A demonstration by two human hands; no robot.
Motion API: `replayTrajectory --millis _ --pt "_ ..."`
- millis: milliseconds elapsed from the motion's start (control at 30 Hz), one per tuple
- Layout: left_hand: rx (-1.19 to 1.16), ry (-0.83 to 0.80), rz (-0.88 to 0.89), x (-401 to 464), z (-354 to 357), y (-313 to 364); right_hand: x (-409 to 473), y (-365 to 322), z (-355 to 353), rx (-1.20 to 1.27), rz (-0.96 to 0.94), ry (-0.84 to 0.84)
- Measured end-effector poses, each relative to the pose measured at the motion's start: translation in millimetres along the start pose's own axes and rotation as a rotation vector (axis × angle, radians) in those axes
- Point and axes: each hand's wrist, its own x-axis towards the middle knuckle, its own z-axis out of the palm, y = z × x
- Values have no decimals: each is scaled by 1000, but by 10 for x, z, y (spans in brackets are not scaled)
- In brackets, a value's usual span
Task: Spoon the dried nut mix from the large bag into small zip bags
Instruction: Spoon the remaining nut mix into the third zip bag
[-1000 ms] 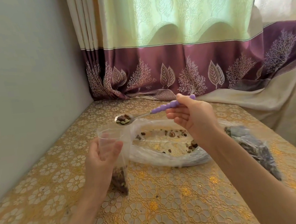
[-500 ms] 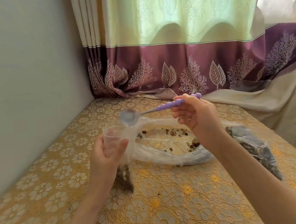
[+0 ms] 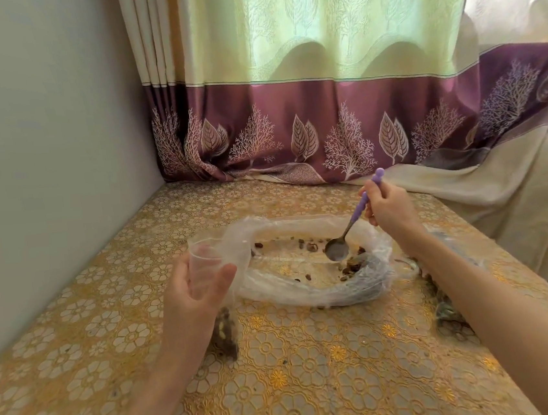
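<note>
- My left hand (image 3: 195, 291) grips the small zip bag (image 3: 212, 271) upright, touching the large bag (image 3: 309, 271) at its left rim.
- My right hand (image 3: 389, 207) pinches the spoon (image 3: 352, 229); its bowl sits inside the large bag, above the nut mix (image 3: 353, 265).
- Curtain (image 3: 324, 117) hangs behind the large bag, at the tabletop's (image 3: 300, 373) far edge.

Left hand (image 3: 196, 288) gripping small zip bag (image 3: 209, 272), mouth open above fingers, right hand (image 3: 388, 207) holding purple spoon (image 3: 353, 224), bowl below fingers inside large bag (image 3: 308, 261)

Small zip bag (image 3: 226, 334) partly hidden behind left hand (image 3: 193, 293), right forearm covering dark bag (image 3: 453, 320), both elbows cut off
</note>
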Motion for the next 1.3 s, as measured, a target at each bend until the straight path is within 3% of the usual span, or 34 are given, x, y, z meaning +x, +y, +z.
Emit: replayTrajectory --millis 233,467,767,1033,1300 --pt "19 -12 -2 -11 26 -7 197 -28 14 -189 -81 -122" --pt "19 -11 -11 -22 24 -15 308 -23 46 -188 -103 -241" --pt "77 -24 -21 -48 82 -53 345 -55 94 -275 4 -530" --pt "46 -16 -37 -43 72 -54 441 152 -36 -438 185 -381" --pt "32 -15 -38 -41 54 -38 403 244 -76 -265 421 -378"
